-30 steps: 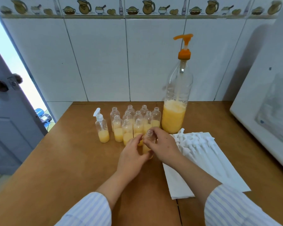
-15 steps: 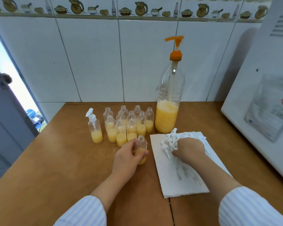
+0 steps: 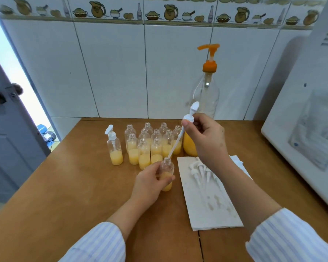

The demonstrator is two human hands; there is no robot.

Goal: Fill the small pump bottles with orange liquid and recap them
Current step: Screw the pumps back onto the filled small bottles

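Wooden table (image 3: 64, 186): left hand (image 3: 148, 184) grips bottle (image 3: 166, 173); right hand (image 3: 206, 137) pinches pump cap (image 3: 187, 118).

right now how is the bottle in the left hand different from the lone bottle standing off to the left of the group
The held bottle has an open neck, with a pump's tube tip at its mouth; the lone bottle already wears a white pump cap. The held bottle is gripped by the left hand and tilts slightly; the lone bottle stands upright, untouched. Both are small, clear and partly filled with orange liquid.
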